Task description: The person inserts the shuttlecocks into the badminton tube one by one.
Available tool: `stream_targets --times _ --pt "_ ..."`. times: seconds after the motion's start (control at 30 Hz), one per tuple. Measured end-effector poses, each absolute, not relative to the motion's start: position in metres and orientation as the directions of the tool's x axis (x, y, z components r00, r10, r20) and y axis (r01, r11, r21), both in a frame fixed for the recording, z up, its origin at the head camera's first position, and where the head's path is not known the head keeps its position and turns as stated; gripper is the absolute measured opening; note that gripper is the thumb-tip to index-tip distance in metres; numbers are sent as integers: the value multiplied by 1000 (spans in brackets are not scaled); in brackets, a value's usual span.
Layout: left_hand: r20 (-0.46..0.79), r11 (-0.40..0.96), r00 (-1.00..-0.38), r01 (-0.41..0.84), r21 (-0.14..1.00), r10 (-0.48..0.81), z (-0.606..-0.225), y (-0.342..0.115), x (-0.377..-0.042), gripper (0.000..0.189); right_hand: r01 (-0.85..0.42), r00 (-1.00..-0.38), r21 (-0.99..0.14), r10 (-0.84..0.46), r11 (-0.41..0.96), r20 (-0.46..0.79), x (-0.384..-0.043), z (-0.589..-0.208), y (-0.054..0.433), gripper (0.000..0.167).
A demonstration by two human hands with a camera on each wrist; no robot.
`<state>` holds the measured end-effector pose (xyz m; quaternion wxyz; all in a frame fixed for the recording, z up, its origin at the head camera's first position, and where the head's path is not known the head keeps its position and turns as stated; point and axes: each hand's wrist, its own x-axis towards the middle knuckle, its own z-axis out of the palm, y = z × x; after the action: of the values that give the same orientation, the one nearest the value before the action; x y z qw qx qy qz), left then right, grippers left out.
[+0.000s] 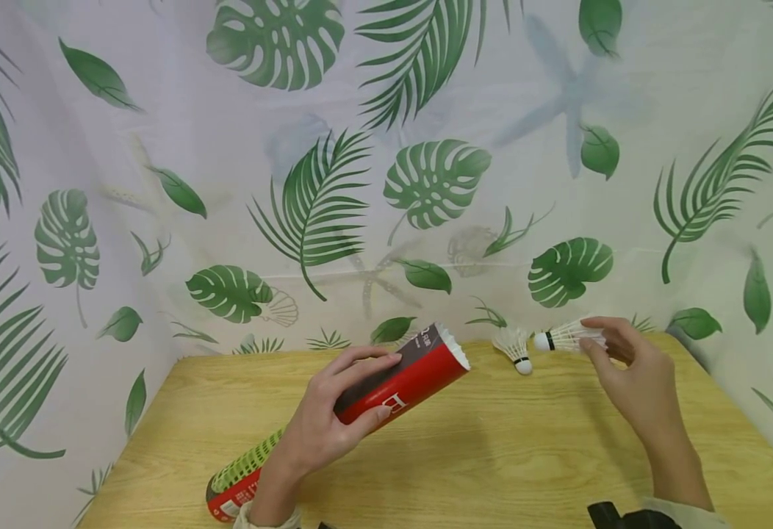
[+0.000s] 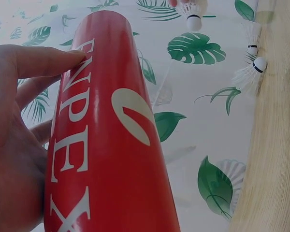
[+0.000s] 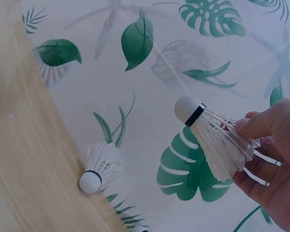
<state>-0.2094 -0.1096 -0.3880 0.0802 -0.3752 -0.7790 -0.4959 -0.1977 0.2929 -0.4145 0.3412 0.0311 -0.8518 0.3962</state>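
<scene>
My left hand (image 1: 320,422) grips a red and dark grey shuttlecock tube (image 1: 419,382), fingers over the top and thumb along the near side. The tube tilts up to the right, with a white ruffled edge at its raised end. Whether its lower end touches the table cannot be told. Above the table's far right part, my right hand (image 1: 641,382) pinches a white shuttlecock (image 3: 222,145) by its feathers, its cork pointing left. Another shuttlecock (image 1: 515,351) lies beside it at the table's back edge. The left wrist view shows a further shuttlecock (image 2: 252,41) behind that one.
The wood-grain table (image 1: 505,455) stretches beneath both hands. Behind it hangs a white cloth (image 1: 360,220) printed with green leaves, which meets the table's back edge and also covers both sides.
</scene>
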Motion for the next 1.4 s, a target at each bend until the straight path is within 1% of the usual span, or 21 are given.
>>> stream_targets --times 0.2,0.5,1.0,1.23,1.4 --pt "506 224 -698 673 705 506 -389 -110 -210 52 -359 -749 -671 229 648 621 -191 -399 285 24" --pt "500 237 -706 667 706 501 -387 -110 -209 53 -389 -740 -672 221 630 636 -184 -385 275 26" --pt "500 231 -703 669 707 506 -387 -109 -209 53 -505 -712 -674 182 540 679 -169 -361 257 30" --pt "497 229 -698 671 705 515 -387 -107 -209 53 -623 -648 -623 134 473 749 -165 -355 245 35" --pt "509 222 -689 682 697 517 -388 -107 -209 52 -677 -613 -597 119 431 781 -164 -355 236 36"
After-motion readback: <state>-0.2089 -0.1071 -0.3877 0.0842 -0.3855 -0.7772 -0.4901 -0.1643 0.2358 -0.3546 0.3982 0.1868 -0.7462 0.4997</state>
